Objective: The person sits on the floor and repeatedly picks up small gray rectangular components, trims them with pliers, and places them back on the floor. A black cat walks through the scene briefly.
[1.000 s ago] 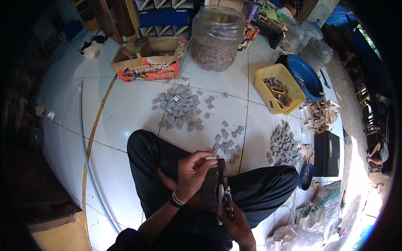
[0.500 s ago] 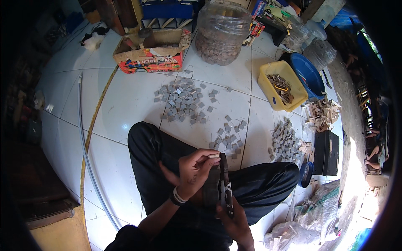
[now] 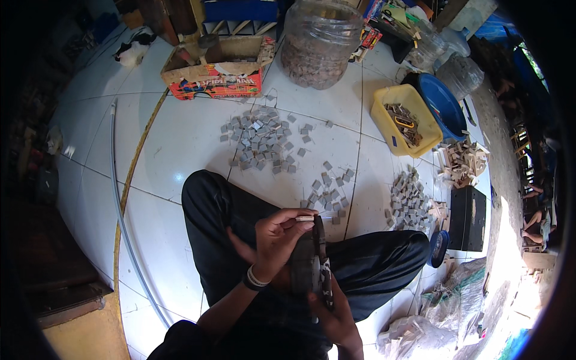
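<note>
My left hand pinches a small pale wooden piece between thumb and fingers. My right hand is wrapped round the lower part of a long dark hand tool with worn pale patches; its exact kind is unclear. The tool's upper end touches or nearly touches the wooden piece. Beyond my hands, a small group of grey square pieces, some with thin stems, lies on the white tiles. Farther off spreads a larger pile of like grey pieces, and another heap sits to the right.
A red cardboard box and a large clear plastic container stand at the back. To the right are a yellow tub, a blue basin, wood scraps and a black block. A grey tube lies left.
The view has shifted slightly. My left hand and the wooden piece sit a little higher against the tool's tip; both hands keep their holds.
</note>
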The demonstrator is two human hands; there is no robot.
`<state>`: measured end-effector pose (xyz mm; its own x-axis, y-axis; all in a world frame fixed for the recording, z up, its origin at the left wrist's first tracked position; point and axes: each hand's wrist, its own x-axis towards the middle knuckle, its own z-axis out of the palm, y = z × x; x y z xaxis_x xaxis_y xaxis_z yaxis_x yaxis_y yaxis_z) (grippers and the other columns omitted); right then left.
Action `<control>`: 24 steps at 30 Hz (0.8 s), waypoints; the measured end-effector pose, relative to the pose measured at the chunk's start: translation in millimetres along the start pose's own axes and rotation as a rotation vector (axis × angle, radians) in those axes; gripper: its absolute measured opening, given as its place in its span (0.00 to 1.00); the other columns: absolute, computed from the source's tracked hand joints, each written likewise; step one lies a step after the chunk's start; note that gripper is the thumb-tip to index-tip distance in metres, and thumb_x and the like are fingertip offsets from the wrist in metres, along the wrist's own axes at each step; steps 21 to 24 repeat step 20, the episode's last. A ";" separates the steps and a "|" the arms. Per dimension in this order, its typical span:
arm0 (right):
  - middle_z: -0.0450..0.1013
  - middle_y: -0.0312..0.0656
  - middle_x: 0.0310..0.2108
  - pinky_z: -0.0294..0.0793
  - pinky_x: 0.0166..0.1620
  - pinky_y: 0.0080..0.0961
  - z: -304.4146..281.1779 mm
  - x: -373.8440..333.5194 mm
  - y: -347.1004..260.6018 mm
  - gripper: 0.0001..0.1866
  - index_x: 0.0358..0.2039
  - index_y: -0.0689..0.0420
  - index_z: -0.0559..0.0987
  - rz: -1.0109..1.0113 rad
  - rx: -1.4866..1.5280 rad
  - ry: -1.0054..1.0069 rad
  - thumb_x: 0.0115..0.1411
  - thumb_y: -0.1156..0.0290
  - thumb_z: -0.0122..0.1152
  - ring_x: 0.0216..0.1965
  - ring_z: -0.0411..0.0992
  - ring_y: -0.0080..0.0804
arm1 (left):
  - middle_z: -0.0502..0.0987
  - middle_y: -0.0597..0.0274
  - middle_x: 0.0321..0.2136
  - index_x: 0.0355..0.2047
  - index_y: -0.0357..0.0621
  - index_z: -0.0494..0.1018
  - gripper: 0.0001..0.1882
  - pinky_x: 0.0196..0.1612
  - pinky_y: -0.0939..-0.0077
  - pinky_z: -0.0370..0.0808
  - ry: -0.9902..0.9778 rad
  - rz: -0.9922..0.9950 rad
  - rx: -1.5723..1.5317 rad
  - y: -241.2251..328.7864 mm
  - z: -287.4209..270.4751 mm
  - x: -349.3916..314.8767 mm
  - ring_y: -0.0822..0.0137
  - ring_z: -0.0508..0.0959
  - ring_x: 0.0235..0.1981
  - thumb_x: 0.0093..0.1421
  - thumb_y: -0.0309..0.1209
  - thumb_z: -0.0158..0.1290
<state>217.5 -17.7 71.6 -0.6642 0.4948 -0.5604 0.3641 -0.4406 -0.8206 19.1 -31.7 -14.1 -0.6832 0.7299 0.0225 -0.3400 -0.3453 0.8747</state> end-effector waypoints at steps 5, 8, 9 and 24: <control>0.77 0.56 0.47 0.79 0.48 0.42 9.9 12.8 10.5 0.37 0.78 0.59 0.54 0.111 -0.049 0.024 0.73 0.73 0.56 0.46 0.81 0.47 | 0.87 0.50 0.44 0.51 0.27 0.82 0.13 0.50 0.78 0.84 0.034 0.103 0.108 -0.9 1.5 1.7 0.68 0.86 0.46 0.66 0.17 0.61; 0.74 0.62 0.46 0.79 0.45 0.46 24.0 17.2 9.8 0.41 0.79 0.54 0.54 -0.318 -0.705 0.278 0.69 0.79 0.57 0.42 0.79 0.61 | 0.88 0.51 0.43 0.49 0.28 0.83 0.11 0.48 0.80 0.84 0.064 0.182 0.356 1.8 2.3 -1.6 0.70 0.87 0.44 0.67 0.18 0.61; 0.73 0.63 0.47 0.79 0.45 0.46 22.8 16.9 5.9 0.41 0.79 0.53 0.54 -0.263 -0.784 0.284 0.68 0.79 0.57 0.43 0.79 0.63 | 0.88 0.50 0.43 0.49 0.28 0.83 0.11 0.50 0.79 0.83 0.056 0.190 0.378 2.3 1.5 -0.3 0.69 0.87 0.44 0.67 0.18 0.61; 0.70 0.59 0.56 0.77 0.54 0.47 3.1 23.8 2.1 0.42 0.80 0.48 0.55 -0.344 -0.592 0.307 0.69 0.76 0.59 0.55 0.76 0.61 | 0.87 0.50 0.46 0.54 0.33 0.81 0.16 0.50 0.72 0.85 0.098 -0.254 0.038 24.1 -16.7 18.2 0.59 0.88 0.44 0.68 0.26 0.63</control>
